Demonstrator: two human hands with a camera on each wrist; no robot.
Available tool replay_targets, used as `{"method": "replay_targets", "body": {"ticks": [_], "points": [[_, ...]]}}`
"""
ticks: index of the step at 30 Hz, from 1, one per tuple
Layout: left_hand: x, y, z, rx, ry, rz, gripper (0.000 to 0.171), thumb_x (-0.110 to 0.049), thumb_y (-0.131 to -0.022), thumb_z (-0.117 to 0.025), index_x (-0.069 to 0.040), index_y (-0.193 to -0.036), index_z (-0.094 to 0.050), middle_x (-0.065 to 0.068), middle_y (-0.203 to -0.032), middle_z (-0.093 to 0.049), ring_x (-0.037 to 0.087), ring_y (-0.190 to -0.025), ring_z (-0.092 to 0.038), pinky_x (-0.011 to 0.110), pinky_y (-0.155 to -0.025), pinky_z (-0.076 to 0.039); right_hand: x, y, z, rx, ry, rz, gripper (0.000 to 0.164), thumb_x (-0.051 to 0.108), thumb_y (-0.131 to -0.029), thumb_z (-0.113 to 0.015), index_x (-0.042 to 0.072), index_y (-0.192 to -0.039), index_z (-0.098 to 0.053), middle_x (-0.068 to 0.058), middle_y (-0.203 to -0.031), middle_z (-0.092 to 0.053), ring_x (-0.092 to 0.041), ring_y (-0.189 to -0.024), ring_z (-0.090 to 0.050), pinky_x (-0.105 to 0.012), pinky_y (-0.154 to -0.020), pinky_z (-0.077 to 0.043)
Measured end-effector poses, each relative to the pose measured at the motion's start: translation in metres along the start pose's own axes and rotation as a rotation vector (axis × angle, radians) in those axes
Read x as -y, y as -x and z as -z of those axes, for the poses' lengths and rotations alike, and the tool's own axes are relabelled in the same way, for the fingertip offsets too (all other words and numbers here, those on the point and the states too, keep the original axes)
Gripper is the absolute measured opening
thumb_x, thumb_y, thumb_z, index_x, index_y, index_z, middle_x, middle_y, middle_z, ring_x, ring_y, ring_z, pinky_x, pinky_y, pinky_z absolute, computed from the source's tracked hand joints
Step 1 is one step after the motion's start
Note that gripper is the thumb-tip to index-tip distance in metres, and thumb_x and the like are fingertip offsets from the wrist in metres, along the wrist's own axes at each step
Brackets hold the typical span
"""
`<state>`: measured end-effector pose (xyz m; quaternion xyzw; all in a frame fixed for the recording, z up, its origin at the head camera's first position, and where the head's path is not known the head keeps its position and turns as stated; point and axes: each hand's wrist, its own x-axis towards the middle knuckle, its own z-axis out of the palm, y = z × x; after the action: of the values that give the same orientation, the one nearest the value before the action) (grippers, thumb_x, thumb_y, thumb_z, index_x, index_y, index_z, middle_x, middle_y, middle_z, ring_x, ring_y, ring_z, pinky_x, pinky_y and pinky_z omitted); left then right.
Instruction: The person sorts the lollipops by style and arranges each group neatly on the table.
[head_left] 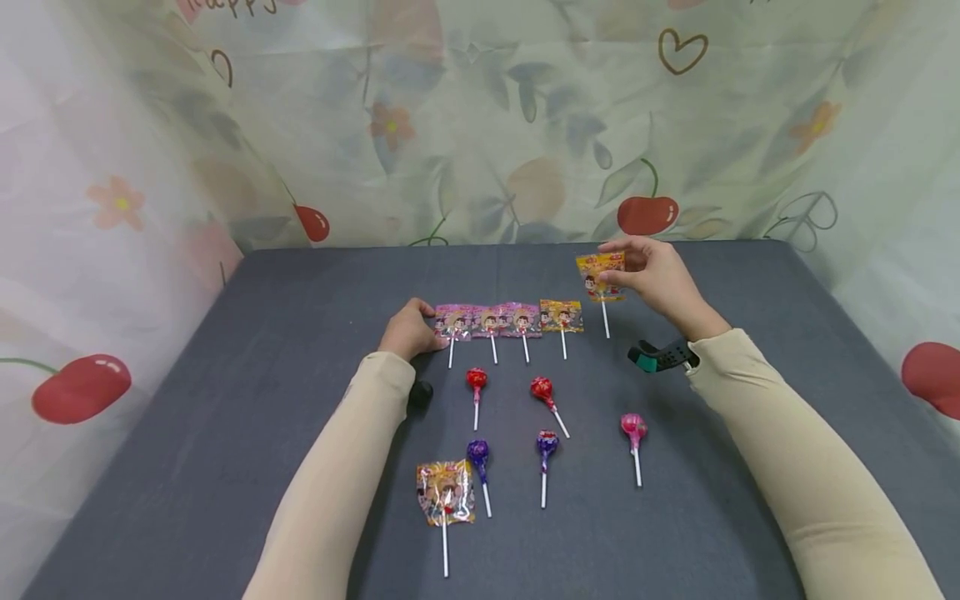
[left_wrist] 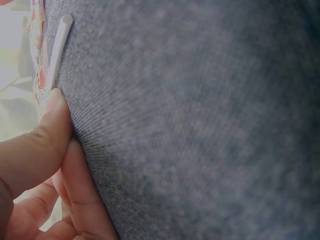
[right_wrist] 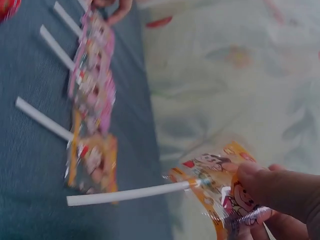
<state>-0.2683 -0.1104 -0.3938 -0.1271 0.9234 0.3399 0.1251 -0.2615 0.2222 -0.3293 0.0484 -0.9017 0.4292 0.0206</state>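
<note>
My right hand [head_left: 651, 275] pinches a flat yellow-wrapped lollipop [head_left: 600, 271] between thumb and fingers. It is raised beyond the right end of a row, with its white stick pointing down. In the right wrist view, the thumb presses on the printed wrapper [right_wrist: 212, 170]. The row holds three pink-wrapped lollipops, the middle one [head_left: 491, 322] among them, and a yellow-wrapped lollipop [head_left: 561, 317] at its right end. Around the left edge of the leftmost pink-wrapped lollipop [head_left: 453, 323], my left hand [head_left: 408, 329] holds with thumb and fingers. In the left wrist view, the thumb meets the wrapper near the stick [left_wrist: 60, 47].
Nearer than the row lie two red lollipops, one on the left [head_left: 476, 379], two purple lollipops, one on the right [head_left: 547, 443], and a pink lollipop [head_left: 633, 427]. Another yellow-wrapped lollipop [head_left: 446, 492] lies by my left forearm. A patterned curtain [head_left: 465, 150] borders the grey table [head_left: 247, 350].
</note>
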Motion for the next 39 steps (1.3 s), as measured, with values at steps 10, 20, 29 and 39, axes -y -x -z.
{"method": "replay_targets", "body": {"ticks": [10,20,29,39], "points": [[0.000,0.001,0.000,0.002,0.010,-0.004,0.052,-0.015,-0.082,-0.077,-0.011,-0.125,-0.048,0.017,-0.132,-0.052,0.030,-0.107,-0.048,0.042,-0.096,-0.040,-0.034,-0.023,-0.012,0.122,-0.063,-0.154,0.046,0.025,-0.089,-0.071,0.010,-0.131,-0.058,-0.019,-0.121,-0.064,-0.022,-0.095,-0.059,-0.042,-0.088,-0.048],[-0.001,0.000,0.002,0.005,0.004,-0.009,0.051,-0.015,-0.082,-0.077,-0.011,-0.124,-0.048,0.017,-0.132,-0.052,0.030,-0.107,-0.048,0.042,-0.095,-0.040,-0.060,-0.029,-0.017,0.210,-0.117,-0.217,0.049,0.020,-0.089,-0.071,0.003,-0.132,-0.055,0.006,-0.078,-0.069,-0.007,-0.075,-0.060,-0.024,-0.070,-0.049],[-0.001,0.002,0.002,0.012,0.023,0.006,0.051,-0.015,-0.083,-0.076,-0.011,-0.125,-0.048,0.017,-0.133,-0.051,0.030,-0.108,-0.048,0.042,-0.096,-0.040,-0.072,-0.033,-0.022,0.245,-0.163,-0.238,0.048,0.013,-0.090,-0.069,-0.002,-0.132,-0.053,0.007,-0.075,-0.064,-0.002,-0.073,-0.062,-0.022,-0.069,-0.052],[-0.003,0.004,0.002,0.003,0.021,0.023,0.049,-0.014,-0.083,-0.076,-0.013,-0.124,-0.049,0.016,-0.130,-0.053,0.030,-0.106,-0.050,0.041,-0.094,-0.042,-0.066,-0.033,-0.024,0.240,-0.009,-0.205,0.046,0.017,-0.088,-0.071,0.000,-0.129,-0.058,-0.016,-0.111,-0.057,-0.013,-0.083,-0.054,-0.024,-0.072,-0.049]]}}
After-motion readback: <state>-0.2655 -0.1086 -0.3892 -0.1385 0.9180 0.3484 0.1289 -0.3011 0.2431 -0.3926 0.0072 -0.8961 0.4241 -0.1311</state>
